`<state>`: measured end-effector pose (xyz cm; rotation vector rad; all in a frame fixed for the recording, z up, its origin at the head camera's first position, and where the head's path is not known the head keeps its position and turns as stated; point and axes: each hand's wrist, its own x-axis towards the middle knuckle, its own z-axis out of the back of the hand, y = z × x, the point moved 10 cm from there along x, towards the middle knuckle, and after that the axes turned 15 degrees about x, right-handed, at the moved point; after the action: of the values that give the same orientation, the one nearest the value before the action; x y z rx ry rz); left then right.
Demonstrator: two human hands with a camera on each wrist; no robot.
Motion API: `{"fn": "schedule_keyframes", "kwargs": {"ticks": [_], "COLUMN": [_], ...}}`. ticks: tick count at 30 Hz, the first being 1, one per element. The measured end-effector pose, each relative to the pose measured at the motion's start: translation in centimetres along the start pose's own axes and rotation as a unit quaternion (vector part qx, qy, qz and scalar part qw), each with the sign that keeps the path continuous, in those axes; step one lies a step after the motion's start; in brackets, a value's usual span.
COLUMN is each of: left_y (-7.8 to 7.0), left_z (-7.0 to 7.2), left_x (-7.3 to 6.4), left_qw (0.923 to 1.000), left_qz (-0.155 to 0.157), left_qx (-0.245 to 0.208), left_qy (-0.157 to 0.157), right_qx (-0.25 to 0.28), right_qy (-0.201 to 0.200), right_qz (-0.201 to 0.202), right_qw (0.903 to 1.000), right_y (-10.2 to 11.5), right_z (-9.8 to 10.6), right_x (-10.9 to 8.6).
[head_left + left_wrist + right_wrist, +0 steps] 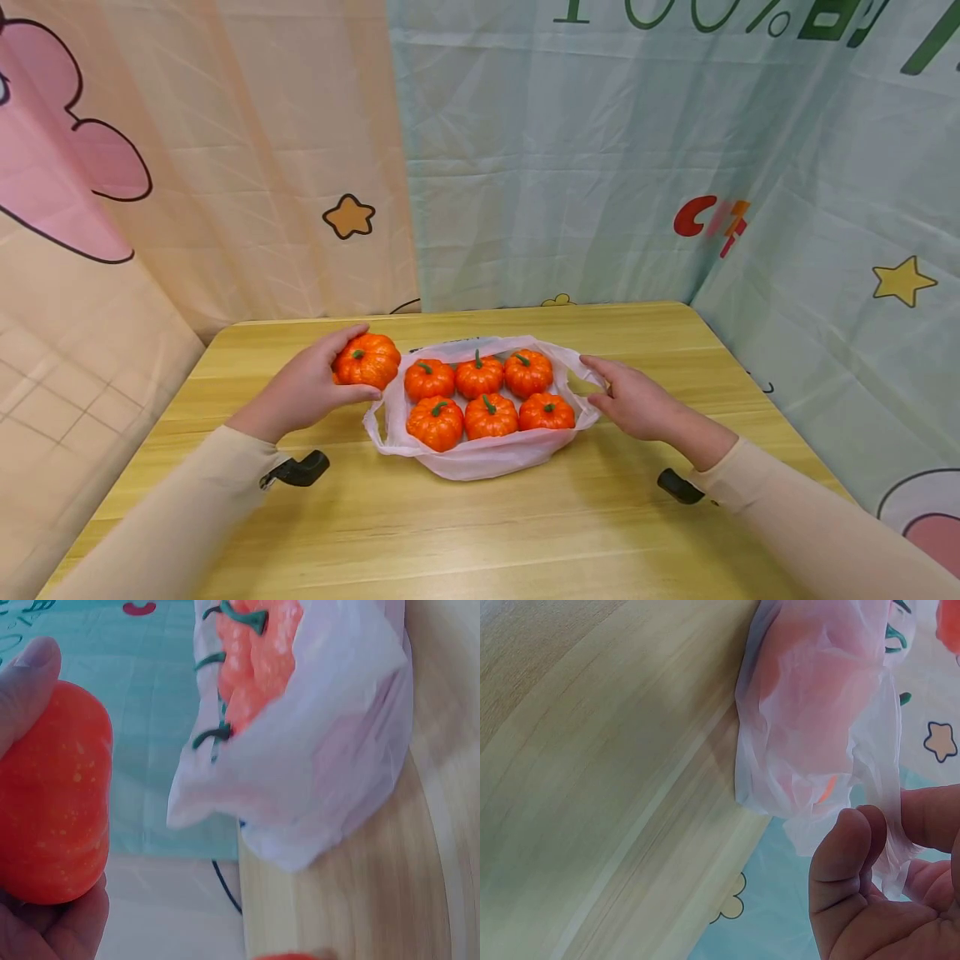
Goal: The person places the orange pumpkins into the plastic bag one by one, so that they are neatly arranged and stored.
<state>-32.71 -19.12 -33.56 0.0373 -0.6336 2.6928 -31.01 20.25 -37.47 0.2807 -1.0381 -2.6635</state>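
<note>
My left hand (311, 379) grips a small orange pumpkin (367, 361), thumb on one side and fingers on the other. The pumpkin (56, 795) is close to the camera in the left wrist view, beside the bag's left end. A white plastic bag (491, 462) lies spread on the table with its mouth facing up. Inside it sit several orange pumpkins (491, 415) with green stems, in two rows. At the bag's right end, my right hand (637, 398) pinches a handle. The right wrist view shows this handle (885, 765) between thumb and fingers.
Everything stands on a light wooden table (450, 533), whose far edge meets a printed cloth curtain (540, 208). More curtain hangs at both sides. Each wrist wears a black camera mount, the left one (302, 469) and the right one (679, 486).
</note>
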Motion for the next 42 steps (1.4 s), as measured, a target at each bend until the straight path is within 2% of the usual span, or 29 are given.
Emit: {"fn": "schedule_keyframes", "kwargs": {"ticks": [9, 19, 27, 36, 42], "left_y": [-3.6, -6.5, -7.6, -8.4, -8.3], "left_z": [-2.2, -4.5, -6.4, -7.7, -8.5], "left_x": [1.8, 3.2, 4.2, 4.8, 5.0], "left_qw": [0.9997, 0.9990, 0.9987, 0.9985, 0.9986], "left_qz": [-0.023, -0.035, -0.041, -0.044, -0.046], "left_qx": [-0.002, -0.011, -0.005, -0.007, 0.001], "left_qy": [0.006, 0.027, 0.028, 0.031, 0.027], "right_qx": [0.007, 0.006, 0.021, 0.010, 0.008], "right_qy": [0.004, 0.002, 0.005, 0.002, 0.002], "right_qz": [-0.009, -0.008, -0.012, -0.007, -0.006], "right_qw": [0.9999, 0.9999, 0.9997, 0.9999, 0.9999], "right_y": [-0.4, -0.3, -0.1, -0.1, 0.0], "right_z": [0.0, 0.0, -0.2, -0.1, -0.1], "right_x": [0.1, 0.1, 0.0, 0.1, 0.0]}}
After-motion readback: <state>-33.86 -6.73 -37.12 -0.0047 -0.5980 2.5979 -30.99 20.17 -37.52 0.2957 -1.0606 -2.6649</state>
